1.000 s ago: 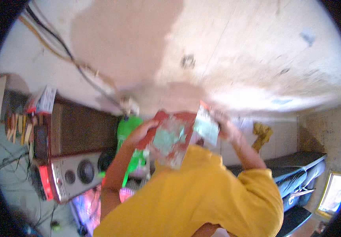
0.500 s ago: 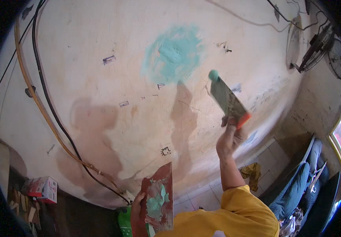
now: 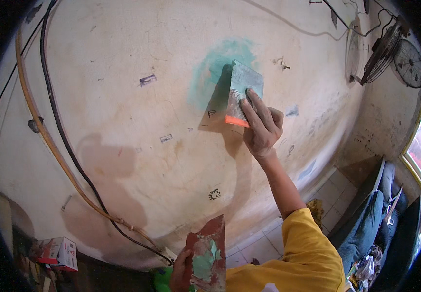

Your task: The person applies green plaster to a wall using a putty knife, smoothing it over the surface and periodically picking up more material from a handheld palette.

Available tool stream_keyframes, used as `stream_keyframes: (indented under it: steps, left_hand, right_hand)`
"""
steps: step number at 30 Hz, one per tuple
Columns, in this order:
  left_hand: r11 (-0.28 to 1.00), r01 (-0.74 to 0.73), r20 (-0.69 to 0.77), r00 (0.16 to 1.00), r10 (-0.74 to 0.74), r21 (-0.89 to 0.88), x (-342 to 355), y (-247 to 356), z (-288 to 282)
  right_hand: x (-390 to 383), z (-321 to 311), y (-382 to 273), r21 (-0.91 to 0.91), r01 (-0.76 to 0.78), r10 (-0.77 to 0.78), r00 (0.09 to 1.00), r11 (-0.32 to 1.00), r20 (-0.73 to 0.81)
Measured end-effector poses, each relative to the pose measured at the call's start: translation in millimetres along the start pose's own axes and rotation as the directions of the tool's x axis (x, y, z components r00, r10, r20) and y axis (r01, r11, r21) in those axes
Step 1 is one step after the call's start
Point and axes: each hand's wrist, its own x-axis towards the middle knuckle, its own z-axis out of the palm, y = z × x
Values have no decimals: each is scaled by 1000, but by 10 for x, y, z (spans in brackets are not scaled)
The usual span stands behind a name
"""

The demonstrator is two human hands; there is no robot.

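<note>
My right hand (image 3: 261,126) grips a flat metal scraper (image 3: 244,78) with an orange edge, its fingers spread along the blade, which is held at a turquoise patch (image 3: 207,69) on the scuffed, pale wall (image 3: 108,63). The scraper casts a dark shadow beside it on the wall. Low in the view, my left hand (image 3: 181,265) is wrapped round the side of a worn red board (image 3: 214,228) carrying lumps of mint-green putty (image 3: 203,263). Most of the left hand is hidden by the board.
Cables (image 3: 66,151) run down the wall's left side. Wall fans (image 3: 407,63) hang at upper right, above a yellow-framed window (image 3: 420,141). Dark cushions (image 3: 366,228) stand at lower right on the tiled floor (image 3: 249,248). A red-and-white box (image 3: 62,253) sits at lower left.
The view has tilted up onto the wall since a second ago. Over the last half second the scraper moved left and up onto the turquoise patch; the board shifted slightly down and right.
</note>
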Motion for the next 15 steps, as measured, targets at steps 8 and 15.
stream_keyframes:
  steps: [8, 15]
  left_hand:
    - [999, 49, 88, 995, -47, -21, 54, -7, 44]
    - [999, 39, -96, 995, -39, -1, 73, -114, 81]
  right_hand:
    - [-46, 18, 75, 44, 45, -49, 996, 998, 73]
    - [-27, -18, 217, 86, 84, -94, 988, 993, 121]
